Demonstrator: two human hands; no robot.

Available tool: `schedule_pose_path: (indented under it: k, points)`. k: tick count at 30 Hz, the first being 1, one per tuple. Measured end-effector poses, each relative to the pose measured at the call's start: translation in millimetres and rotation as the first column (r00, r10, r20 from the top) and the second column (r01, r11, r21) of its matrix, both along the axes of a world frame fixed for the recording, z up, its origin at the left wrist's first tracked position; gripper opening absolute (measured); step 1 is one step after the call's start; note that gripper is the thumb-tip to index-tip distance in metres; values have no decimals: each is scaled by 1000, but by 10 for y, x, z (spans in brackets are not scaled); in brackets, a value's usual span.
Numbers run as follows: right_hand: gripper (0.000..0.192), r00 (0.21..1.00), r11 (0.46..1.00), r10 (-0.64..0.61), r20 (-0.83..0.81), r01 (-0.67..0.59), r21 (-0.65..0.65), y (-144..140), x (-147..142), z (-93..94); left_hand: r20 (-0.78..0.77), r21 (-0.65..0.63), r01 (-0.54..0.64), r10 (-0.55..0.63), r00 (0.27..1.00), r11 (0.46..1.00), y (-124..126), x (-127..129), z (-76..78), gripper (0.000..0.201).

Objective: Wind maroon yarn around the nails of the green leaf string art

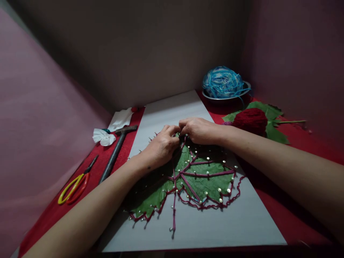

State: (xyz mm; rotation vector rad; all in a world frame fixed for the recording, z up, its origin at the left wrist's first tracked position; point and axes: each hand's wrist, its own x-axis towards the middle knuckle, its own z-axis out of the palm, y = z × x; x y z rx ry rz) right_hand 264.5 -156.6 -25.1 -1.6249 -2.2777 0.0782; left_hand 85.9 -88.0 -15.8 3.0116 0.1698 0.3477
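Note:
A large green leaf (199, 179) lies pinned with several small nails on a grey board (242, 218). Dark red yarn (206, 174) runs between the nails along the leaf's veins and around its edge. My left hand (161, 145) and my right hand (200, 129) meet at the leaf's far edge. Their fingertips are pinched together on the yarn there. What lies under the fingers is hidden.
A ball of red yarn (250, 120) rests on loose green leaves (271, 123) at the right. A blue yarn ball (222, 82) sits in a metal bowl (245, 90) behind. On the red cloth at the left lie a hammer (115, 152), yellow-handled scissors (76, 182) and crumpled tissue (104, 137).

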Motion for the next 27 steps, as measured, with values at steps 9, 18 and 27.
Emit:
schedule_pose_path:
  k: [9,18,27]
  points:
    - [31,1000,1000,6,-9,-5,23,5,0,-14,-35,-242,-371,374,927,897,-35,-60,93,18]
    - [36,997,998,-30,71,34,-56,-94,-77,124,-16,-333,-341,356,934,879,-25,-12,48,17]
    - [37,998,1000,-8,65,7,26,-66,-75,64,84,-179,-238,256,963,955,-38,-68,53,15]
